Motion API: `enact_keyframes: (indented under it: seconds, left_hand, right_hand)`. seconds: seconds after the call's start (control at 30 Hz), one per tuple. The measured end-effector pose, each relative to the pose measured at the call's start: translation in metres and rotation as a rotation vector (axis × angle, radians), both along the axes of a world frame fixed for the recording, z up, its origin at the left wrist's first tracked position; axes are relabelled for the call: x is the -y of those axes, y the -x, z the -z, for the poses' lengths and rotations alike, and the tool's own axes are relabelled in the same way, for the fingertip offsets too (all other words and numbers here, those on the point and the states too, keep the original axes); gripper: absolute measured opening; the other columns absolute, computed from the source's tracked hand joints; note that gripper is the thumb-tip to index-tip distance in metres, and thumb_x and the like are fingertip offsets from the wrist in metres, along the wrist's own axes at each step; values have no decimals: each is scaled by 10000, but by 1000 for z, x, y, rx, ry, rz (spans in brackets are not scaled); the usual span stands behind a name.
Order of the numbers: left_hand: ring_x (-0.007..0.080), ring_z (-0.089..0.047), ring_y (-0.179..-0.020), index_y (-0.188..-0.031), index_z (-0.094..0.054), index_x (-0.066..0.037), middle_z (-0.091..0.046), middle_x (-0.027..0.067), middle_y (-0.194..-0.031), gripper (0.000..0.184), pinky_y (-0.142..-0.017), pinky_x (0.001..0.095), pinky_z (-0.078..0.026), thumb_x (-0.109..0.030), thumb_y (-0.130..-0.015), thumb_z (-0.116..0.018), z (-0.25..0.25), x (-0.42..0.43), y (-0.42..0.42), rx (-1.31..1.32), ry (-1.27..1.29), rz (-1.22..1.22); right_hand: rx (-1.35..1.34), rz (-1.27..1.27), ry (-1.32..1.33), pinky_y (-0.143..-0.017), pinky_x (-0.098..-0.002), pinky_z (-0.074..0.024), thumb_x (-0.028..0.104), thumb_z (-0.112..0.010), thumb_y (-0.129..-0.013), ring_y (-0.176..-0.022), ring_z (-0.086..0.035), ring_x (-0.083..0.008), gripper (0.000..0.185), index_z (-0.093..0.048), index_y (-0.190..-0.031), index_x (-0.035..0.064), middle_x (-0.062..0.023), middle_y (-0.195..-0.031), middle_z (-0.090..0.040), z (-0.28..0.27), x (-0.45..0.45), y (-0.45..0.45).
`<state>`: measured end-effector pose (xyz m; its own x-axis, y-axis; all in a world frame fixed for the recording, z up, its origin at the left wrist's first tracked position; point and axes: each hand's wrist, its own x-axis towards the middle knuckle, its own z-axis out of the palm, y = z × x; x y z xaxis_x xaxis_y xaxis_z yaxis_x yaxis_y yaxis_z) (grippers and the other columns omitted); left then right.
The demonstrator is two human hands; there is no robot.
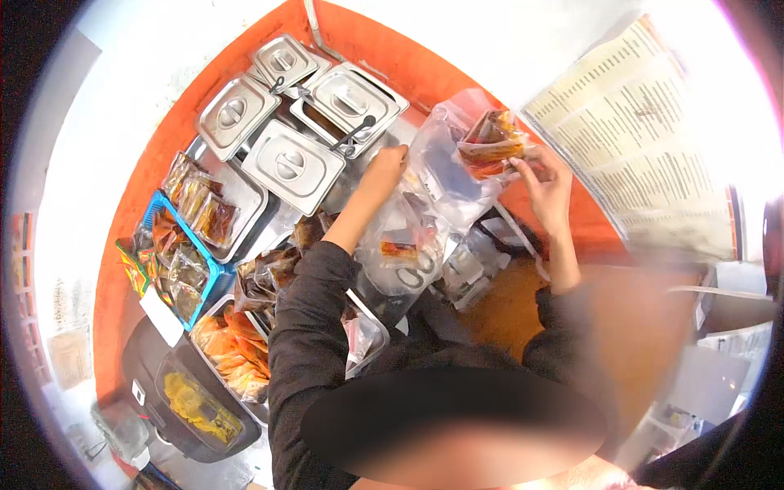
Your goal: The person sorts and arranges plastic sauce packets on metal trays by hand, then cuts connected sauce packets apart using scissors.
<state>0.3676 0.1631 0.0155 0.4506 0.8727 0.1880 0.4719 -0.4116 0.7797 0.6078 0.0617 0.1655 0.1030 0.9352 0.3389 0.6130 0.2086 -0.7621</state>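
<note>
My right hand [543,181] pinches the edge of small clear packets of reddish-brown sauce [493,145], held at the upper right of the counter. To the left, my left hand [389,167] is closed at the edge of a clear plastic bag [445,163]; part of the bag's film seems to be between its fingers. Below this bag lies another clear bag [400,265] with an orange-brown packet inside and dark round marks on it. The sauce packets are over the open side of the upper bag.
Lidded steel containers [294,166] stand at the upper left. Sauce packets fill a steel tray [200,200] and a blue basket [214,286]. Orange bags [237,351] lie near a grey bin [159,392]. A printed sheet [637,122] is at the right.
</note>
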Motion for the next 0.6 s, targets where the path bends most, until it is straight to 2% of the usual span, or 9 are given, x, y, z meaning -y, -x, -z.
enact_keyframes:
  seconds: [0.13,0.17,0.2,0.27,0.33,0.37,0.43,0.47,0.6]
  left_hand:
    - [408,-582,-875,-1105,-542,27,-585,253,-996,364,-783,410,-476,-4,-750,-617,-37,13,7,120,-217,-109]
    - [339,-595,-930,-1196,-502,28,-568,215,-1123,387,-819,396,-469,-91,-839,-593,-53,18,11,247,-32,-86]
    - [339,-595,-930,-1196,-502,28,-568,215,-1123,387,-819,396,-469,-91,-839,-593,-72,22,16,243,-39,-101]
    - [246,-595,-962,-1249,-474,31,-578,142,-1165,473,-857,391,-463,-317,-929,-507,-106,35,25,794,456,73]
    - [200,-550,-1061,-1282,-460,10,-551,93,-1227,649,-920,402,-434,-531,-934,-379,-125,54,44,1059,784,315]
    - [219,-522,-1113,-1310,-433,-1,-524,110,-1263,723,-949,417,-415,-593,-896,-386,-120,64,61,1289,1033,682]
    - [250,-489,-1178,-1341,-396,-14,-490,132,-1308,784,-995,445,-381,-637,-866,-402,-134,98,91,1439,1269,579]
    - [261,-483,-1190,-1346,-386,-14,-483,136,-1317,767,-1012,458,-366,-618,-873,-411,-142,125,103,1339,1241,93]
    - [271,-483,-1192,-1336,-399,-42,-476,138,-1316,617,-1018,454,-370,-462,-896,-504,-106,195,163,1236,990,-89]
  right_hand:
    - [-154,-18,-127,-620,-217,-499,-59,-626,-806,-800,-602,-127,72,-608,-875,-49,-54,-920,-595,-20,7,1]
    - [-242,-63,-197,-637,-214,-497,-60,-627,-802,-798,-602,-122,90,-614,-889,-43,-47,-908,-600,-25,8,7]
    - [-333,-109,-263,-654,-212,-495,-61,-628,-798,-796,-602,-117,108,-621,-903,-37,-41,-896,-605,-28,11,13]
    - [-336,-74,-133,-698,-225,-487,-54,-633,-792,-777,-593,-94,168,-623,-959,-34,-28,-867,-621,-38,21,33]
    - [-631,-238,-50,-713,-220,-468,-32,-639,-793,-752,-577,-67,231,-617,-1023,-25,-16,-850,-635,-47,27,74]
    - [-597,-308,12,-696,-203,-461,-17,-644,-798,-749,-575,-63,261,-604,-1056,-27,-14,-869,-639,-35,27,82]
    - [-608,-430,163,-722,-213,-456,18,-652,-815,-802,-573,-66,271,-597,-1077,-21,-19,-904,-637,-24,28,115]
    - [-558,-464,222,-735,-223,-457,28,-654,-820,-827,-571,-73,271,-595,-1079,-24,-27,-928,-635,-25,32,138]
    - [-286,-519,352,-830,-304,-462,48,-641,-827,-879,-570,-162,411,-526,-1222,47,-119,-1124,-565,-31,61,217]
